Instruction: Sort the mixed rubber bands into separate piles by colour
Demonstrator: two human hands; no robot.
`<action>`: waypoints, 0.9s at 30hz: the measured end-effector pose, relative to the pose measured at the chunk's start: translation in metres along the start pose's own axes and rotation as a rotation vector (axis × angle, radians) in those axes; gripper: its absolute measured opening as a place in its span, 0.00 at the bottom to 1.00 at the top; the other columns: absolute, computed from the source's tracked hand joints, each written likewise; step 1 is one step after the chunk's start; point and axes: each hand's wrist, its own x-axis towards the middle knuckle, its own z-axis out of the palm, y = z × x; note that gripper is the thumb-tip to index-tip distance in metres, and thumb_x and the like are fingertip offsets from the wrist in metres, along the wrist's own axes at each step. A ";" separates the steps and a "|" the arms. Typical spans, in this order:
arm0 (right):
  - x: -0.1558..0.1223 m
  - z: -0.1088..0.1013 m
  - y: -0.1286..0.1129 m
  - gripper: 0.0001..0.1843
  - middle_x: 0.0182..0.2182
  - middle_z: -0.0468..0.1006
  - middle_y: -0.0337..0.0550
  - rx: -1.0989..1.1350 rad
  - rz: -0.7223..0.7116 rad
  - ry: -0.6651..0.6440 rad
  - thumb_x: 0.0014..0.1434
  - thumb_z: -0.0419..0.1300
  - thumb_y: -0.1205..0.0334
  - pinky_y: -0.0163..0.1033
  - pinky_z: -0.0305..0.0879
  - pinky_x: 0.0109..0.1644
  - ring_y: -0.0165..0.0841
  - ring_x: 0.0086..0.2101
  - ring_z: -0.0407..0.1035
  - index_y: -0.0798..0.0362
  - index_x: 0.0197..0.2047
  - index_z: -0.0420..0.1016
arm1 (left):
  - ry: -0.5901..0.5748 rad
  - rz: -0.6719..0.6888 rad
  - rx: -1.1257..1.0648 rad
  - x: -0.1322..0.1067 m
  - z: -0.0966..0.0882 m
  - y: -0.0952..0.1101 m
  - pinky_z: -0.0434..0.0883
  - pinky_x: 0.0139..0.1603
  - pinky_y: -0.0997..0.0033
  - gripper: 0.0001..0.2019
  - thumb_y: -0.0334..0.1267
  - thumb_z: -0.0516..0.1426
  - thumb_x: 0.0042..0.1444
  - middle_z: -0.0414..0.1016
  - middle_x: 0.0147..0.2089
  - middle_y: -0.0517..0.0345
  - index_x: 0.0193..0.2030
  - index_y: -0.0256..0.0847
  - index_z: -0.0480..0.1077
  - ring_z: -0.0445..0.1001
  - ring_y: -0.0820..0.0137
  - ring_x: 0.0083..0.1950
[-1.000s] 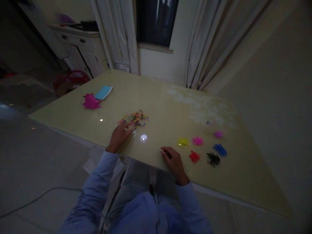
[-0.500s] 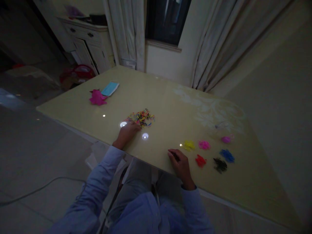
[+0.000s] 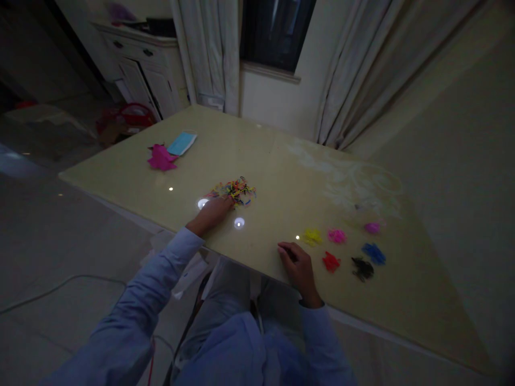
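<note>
You are reaching your left hand (image 3: 211, 212) to the near edge of the mixed pile (image 3: 235, 190) of small coloured bands, which is lying mid-table, well apart from the sorted heaps on your right. The fingertips are touching the pile's fringe. The light is too dim to tell whether they are pinching a band. Your right hand (image 3: 298, 265) is resting by the near edge of the table (image 3: 281, 166), fingers curled shut, and I cannot tell if anything is inside.

In my judgement you are best off picking single bands from the loose fringe, not the tangle. Be lifting slowly so neighbours are not trailing along, and be checking colour closely, since black and blue are looking alike here.

Counting:
- One mixed pile.
- Six sorted heaps: yellow heap (image 3: 311, 236), pink heap (image 3: 337, 236), paler pink heap (image 3: 372, 228), red heap (image 3: 331, 261), black heap (image 3: 362, 268) and blue heap (image 3: 374, 253).
- One pink scrap (image 3: 162, 158).
- One mask (image 3: 182, 143).
</note>
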 end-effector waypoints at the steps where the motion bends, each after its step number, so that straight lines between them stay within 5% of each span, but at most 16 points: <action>1: 0.000 0.000 0.001 0.11 0.35 0.80 0.46 0.002 -0.001 0.000 0.63 0.58 0.56 0.37 0.69 0.37 0.35 0.34 0.73 0.52 0.40 0.79 | 0.011 -0.006 -0.005 -0.002 0.000 0.001 0.68 0.42 0.65 0.16 0.39 0.45 0.67 0.73 0.48 0.42 0.52 0.37 0.69 0.74 0.60 0.45; 6: 0.000 0.001 0.004 0.12 0.35 0.80 0.45 0.005 0.001 -0.011 0.63 0.58 0.56 0.37 0.68 0.36 0.33 0.33 0.72 0.53 0.41 0.79 | 0.107 -0.127 -0.211 -0.011 -0.008 0.008 0.68 0.38 0.67 0.12 0.36 0.46 0.64 0.71 0.46 0.44 0.45 0.37 0.69 0.72 0.62 0.42; 10: -0.001 0.001 0.004 0.13 0.35 0.80 0.45 0.017 0.000 -0.013 0.63 0.58 0.55 0.36 0.67 0.36 0.33 0.33 0.72 0.53 0.41 0.79 | 0.205 -0.231 -0.912 -0.025 -0.025 0.025 0.62 0.27 0.74 0.11 0.42 0.50 0.61 0.64 0.30 0.57 0.31 0.39 0.62 0.61 0.73 0.28; 13: -0.001 0.001 0.003 0.13 0.36 0.80 0.46 0.020 0.001 -0.013 0.63 0.58 0.55 0.37 0.68 0.37 0.34 0.34 0.73 0.53 0.41 0.79 | -0.075 -0.226 -1.612 -0.045 -0.045 0.057 0.50 0.20 0.79 0.14 0.47 0.56 0.57 0.62 0.32 0.60 0.31 0.39 0.60 0.49 0.80 0.22; 16: -0.001 0.001 0.001 0.12 0.36 0.80 0.46 0.037 0.000 -0.009 0.63 0.58 0.55 0.37 0.68 0.38 0.34 0.35 0.73 0.53 0.41 0.79 | -0.345 -0.146 -2.002 -0.068 -0.071 0.099 0.49 0.20 0.81 0.14 0.44 0.62 0.52 0.63 0.36 0.59 0.35 0.38 0.63 0.48 0.83 0.22; 21: -0.002 0.002 -0.002 0.12 0.35 0.80 0.45 0.046 -0.020 0.000 0.62 0.57 0.56 0.37 0.67 0.38 0.33 0.34 0.72 0.53 0.40 0.79 | -0.625 -0.017 -2.162 -0.085 -0.103 0.152 0.52 0.19 0.81 0.14 0.39 0.65 0.49 0.64 0.35 0.61 0.35 0.39 0.65 0.48 0.85 0.20; 27: -0.004 0.005 0.003 0.12 0.32 0.78 0.42 0.040 -0.063 0.029 0.62 0.56 0.56 0.36 0.67 0.36 0.33 0.32 0.70 0.52 0.39 0.78 | -0.663 0.008 -2.109 -0.073 -0.105 0.180 0.50 0.17 0.83 0.13 0.39 0.64 0.52 0.67 0.34 0.61 0.34 0.38 0.64 0.48 0.87 0.18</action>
